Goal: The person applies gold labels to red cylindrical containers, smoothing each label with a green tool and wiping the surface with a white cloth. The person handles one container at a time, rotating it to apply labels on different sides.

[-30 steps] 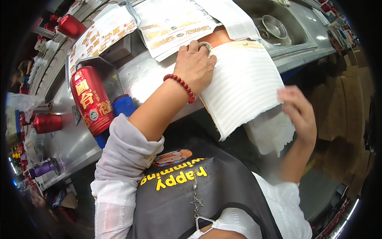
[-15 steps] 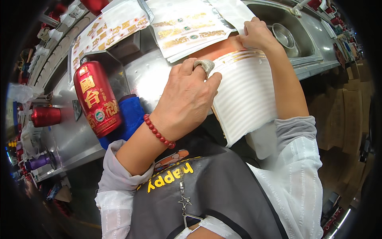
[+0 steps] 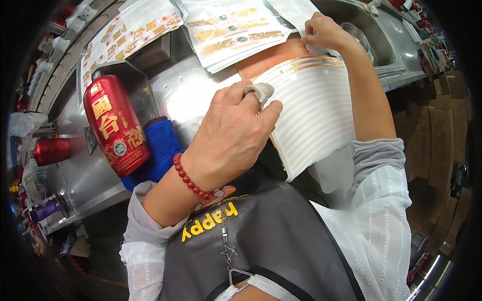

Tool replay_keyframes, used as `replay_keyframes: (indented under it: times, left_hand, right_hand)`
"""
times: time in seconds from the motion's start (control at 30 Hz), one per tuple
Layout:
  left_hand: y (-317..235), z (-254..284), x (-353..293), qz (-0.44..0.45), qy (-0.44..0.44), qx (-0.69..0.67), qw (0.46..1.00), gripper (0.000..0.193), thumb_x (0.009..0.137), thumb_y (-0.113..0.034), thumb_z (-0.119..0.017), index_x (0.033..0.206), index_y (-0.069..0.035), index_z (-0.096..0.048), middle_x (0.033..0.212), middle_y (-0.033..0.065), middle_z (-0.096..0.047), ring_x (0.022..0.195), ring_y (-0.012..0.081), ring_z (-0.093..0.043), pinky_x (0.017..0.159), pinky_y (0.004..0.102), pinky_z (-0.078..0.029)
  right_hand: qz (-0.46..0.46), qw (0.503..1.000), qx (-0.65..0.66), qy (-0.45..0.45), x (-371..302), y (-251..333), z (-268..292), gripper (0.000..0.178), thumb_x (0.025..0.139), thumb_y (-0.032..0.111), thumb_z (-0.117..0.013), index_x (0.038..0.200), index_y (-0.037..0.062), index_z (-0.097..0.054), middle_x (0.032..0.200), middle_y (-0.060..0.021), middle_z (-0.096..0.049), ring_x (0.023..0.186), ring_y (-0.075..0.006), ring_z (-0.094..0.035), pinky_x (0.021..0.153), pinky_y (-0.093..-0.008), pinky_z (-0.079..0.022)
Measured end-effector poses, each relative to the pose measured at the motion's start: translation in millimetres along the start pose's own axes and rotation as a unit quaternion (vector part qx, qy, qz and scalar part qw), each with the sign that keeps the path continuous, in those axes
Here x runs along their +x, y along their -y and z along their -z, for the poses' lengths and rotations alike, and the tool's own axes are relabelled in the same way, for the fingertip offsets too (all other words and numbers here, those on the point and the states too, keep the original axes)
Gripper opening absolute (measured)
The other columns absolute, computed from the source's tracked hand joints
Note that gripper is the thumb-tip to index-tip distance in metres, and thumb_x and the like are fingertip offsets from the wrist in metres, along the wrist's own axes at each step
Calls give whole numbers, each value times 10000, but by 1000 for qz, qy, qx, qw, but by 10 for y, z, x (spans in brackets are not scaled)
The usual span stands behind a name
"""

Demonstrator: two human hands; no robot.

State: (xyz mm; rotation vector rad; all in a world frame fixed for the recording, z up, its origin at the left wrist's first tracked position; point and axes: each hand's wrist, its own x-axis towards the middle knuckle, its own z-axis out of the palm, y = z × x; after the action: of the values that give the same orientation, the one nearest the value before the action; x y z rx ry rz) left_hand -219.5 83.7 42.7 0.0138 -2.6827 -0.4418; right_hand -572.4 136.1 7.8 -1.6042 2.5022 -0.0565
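Note:
A stack of glossy white sheets, with gold bands along its far edge, lies in front of me over an orange-brown board. My left hand hovers at the stack's left edge, fingers bent and thumb apart. A whitish knit finger cover sits on one finger; I see nothing held. At the board's far right corner my right hand is closed, its fingertips pinching a thin whitish sheet. A red bottle with gold decoration lies tilted on a blue cloth to the left.
Printed decal sheets lie behind the board, more decal sheets at far left. A metal sink with a round bowl stands at far right. A second red bottle lies at left; cardboard boxes are at right.
My right hand has shifted slightly up at the board's far corner, and more of the orange-brown board shows. My left hand keeps its bent shape near the stack. The whole view has shifted a little.

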Motion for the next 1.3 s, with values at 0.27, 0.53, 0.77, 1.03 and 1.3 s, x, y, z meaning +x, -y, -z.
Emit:
replay_keyframes:
  times: [0.27,0.53,0.77,1.03,1.3]
  left_hand:
    - [-2,6,-49,-6,2,-10,1000,227,841,-77,-607,1058,-32,-656,1001,145,-649,1054,310,-586,909,410,-465]
    - [-61,341,-158,-3,32,-34,999,445,772,-37,-712,1214,-59,-660,1191,142,-645,1151,348,-567,979,439,-462]
    - [-7,757,-421,43,34,-30,998,574,698,-11,-785,1256,-88,-679,1232,163,-638,1171,382,-560,982,469,-477]
    - [131,1069,-833,137,-27,-14,990,454,709,-47,-790,1160,-70,-744,1173,208,-616,1098,356,-588,889,444,-507]
    - [159,1251,-1297,230,-56,-13,972,369,794,-91,-755,1162,-69,-739,1179,207,-638,1111,366,-596,939,459,-504]
  right_hand:
    - [33,998,45,1,40,-116,-37,120,812,138,-685,824,19,-673,1005,-107,-601,935,-280,-604,805,-375,-496]
    - [68,978,-183,-73,411,-360,492,124,875,117,-618,913,14,-675,1001,-196,-637,962,-364,-619,836,-463,-496]
    - [49,930,-324,-164,1005,-244,747,182,856,118,-576,873,30,-735,1061,-211,-671,1040,-379,-647,909,-475,-519]
    - [55,818,-260,-510,1609,-62,998,178,848,110,-618,1002,41,-677,1105,-155,-628,1078,-340,-602,855,-441,-529]
    - [61,987,-148,-10,1475,-87,85,626,794,492,-794,1219,46,-686,1315,-240,-600,1186,-417,-589,1016,-461,-489]
